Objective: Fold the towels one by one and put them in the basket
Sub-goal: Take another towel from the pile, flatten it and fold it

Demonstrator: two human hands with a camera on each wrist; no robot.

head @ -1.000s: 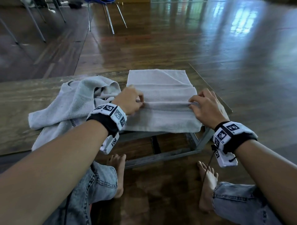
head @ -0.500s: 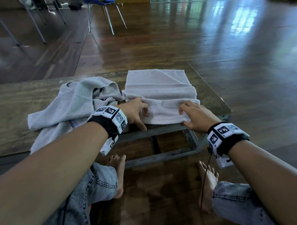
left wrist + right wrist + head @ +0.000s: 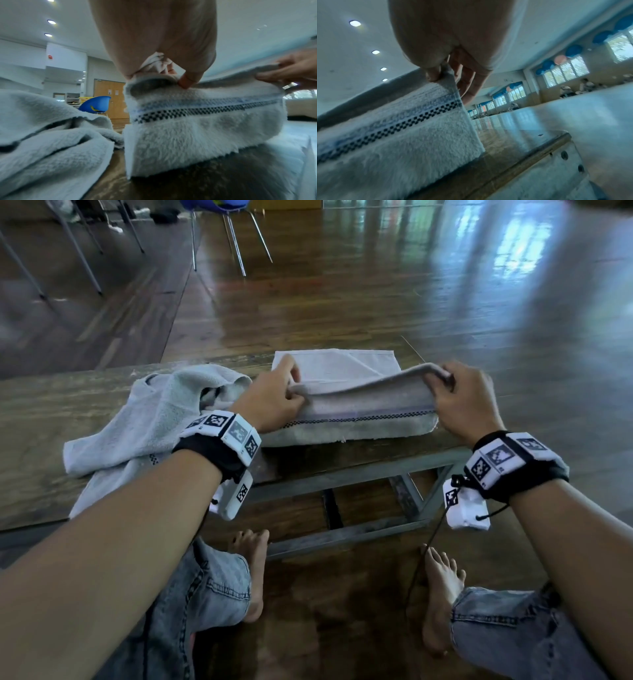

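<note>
A pale grey towel [image 3: 359, 405] with a dark checkered stripe lies half folded on the right end of the low wooden table [image 3: 41, 419]. My left hand [image 3: 274, 395] pinches its near left corner and my right hand [image 3: 459, 395] pinches its near right corner. Both hold the near part lifted above the flat far part. The wrist views show the same towel [image 3: 205, 121] [image 3: 393, 135] hanging from my left hand [image 3: 163, 67] and right hand [image 3: 443, 73]. A second, crumpled grey towel [image 3: 137, 422] [image 3: 42, 135] lies to the left. No basket is in view.
The table's right edge and metal frame [image 3: 342, 474] are close to my right hand. My bare feet [image 3: 253, 570] and knees sit under the near edge. Chair legs [image 3: 236, 244] and a blue chair [image 3: 96, 104] stand on the wooden floor beyond.
Both hands slid to the towel's near edge, took hold of its corners and have lifted that edge up and away from me, exposing the checkered stripe.
</note>
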